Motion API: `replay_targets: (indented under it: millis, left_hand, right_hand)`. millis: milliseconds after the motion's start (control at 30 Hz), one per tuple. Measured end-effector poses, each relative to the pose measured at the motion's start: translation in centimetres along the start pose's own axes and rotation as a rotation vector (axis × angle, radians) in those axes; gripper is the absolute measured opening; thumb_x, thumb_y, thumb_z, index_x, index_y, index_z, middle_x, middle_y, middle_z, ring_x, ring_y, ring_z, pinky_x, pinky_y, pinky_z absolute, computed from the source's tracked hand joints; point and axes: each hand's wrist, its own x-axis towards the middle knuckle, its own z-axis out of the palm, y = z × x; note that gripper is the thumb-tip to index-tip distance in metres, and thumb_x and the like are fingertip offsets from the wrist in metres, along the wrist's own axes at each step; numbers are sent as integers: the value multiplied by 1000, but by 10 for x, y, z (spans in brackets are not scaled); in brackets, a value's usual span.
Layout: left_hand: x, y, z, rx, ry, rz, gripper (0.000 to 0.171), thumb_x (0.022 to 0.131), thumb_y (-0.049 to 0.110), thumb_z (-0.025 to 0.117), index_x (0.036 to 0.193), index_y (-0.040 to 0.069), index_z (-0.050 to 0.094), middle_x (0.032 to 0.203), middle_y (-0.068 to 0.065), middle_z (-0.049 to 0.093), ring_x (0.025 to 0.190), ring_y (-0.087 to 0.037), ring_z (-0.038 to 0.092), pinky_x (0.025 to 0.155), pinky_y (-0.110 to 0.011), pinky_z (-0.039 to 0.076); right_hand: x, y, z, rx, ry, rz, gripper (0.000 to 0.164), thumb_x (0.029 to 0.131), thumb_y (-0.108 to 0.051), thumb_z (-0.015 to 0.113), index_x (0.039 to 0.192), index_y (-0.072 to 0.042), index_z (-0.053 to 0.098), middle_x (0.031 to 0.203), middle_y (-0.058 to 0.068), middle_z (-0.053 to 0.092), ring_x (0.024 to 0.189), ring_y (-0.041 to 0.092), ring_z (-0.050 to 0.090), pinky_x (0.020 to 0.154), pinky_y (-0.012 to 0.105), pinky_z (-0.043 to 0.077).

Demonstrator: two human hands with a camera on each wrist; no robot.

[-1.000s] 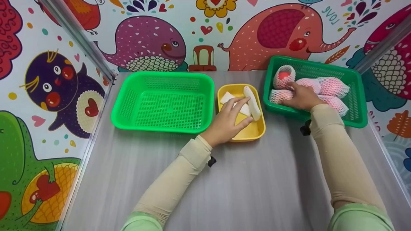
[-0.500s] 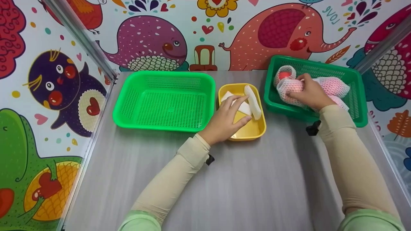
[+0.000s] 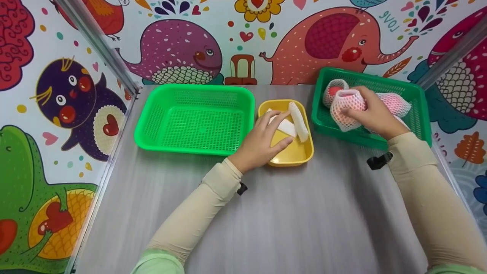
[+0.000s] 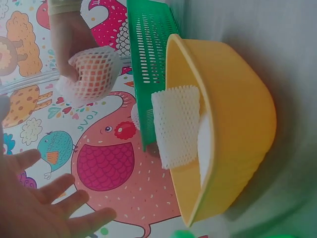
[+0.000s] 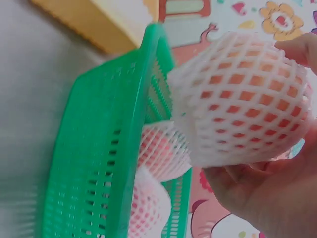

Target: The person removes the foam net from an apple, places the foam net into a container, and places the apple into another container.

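My right hand [image 3: 378,112] grips a round reddish fruit in a white foam net [image 3: 347,110], held up over the front left of the dark green basket [image 3: 403,82]. In the right wrist view the net covers most of the fruit [image 5: 242,104], with fingers and thumb curled round its far end. My left hand [image 3: 258,142] hovers over the yellow tray [image 3: 291,159], fingers spread and slightly bent, holding nothing. Inside that tray lie white foam net sleeves [image 3: 299,121], one rolled at the right side and one flat, partly hidden by the fingers.
Other net-wrapped fruits [image 3: 395,103] lie in the dark green basket, some hidden by the right hand. A bright green basket [image 3: 198,149] stands left of the tray. Cartoon-printed panels [image 3: 243,38] with metal corner posts [image 3: 102,42] close off the back and sides of the grey table [image 3: 266,220].
My right hand has taken hold of a net-wrapped fruit and lifted it from among the others in the dark green basket. My left hand has shifted slightly left over the yellow tray.
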Motion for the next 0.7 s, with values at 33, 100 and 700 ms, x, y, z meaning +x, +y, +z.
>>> replay_targets:
  millis: [33, 100, 700]
  left_hand:
    - [-2, 0, -2, 3, 4, 6, 69, 99, 58, 48, 158, 26, 32, 153, -3, 33, 142, -18, 27, 111, -41, 37]
    - [-7, 1, -5, 15, 9, 23, 68, 99, 58, 48, 158, 26, 32, 153, -4, 32, 143, -19, 27, 112, -41, 35]
    - [-63, 1, -19, 109, -5, 145, 66, 101, 59, 44, 156, 26, 32, 152, -7, 34, 139, -21, 33, 111, -40, 36]
  right_hand:
    - [-2, -2, 1, 4, 8, -6, 74, 84, -46, 81, 143, -26, 41, 135, 3, 49, 116, 25, 48, 79, 30, 57]
    - [-7, -7, 3, 22, 17, -19, 72, 85, -44, 80, 140, -22, 39, 132, 4, 49, 112, 24, 49, 75, 23, 55]
    - [-58, -35, 32, 89, -58, -129, 64, 87, -37, 78, 144, -28, 51, 148, -5, 44, 141, 27, 33, 109, 64, 31]
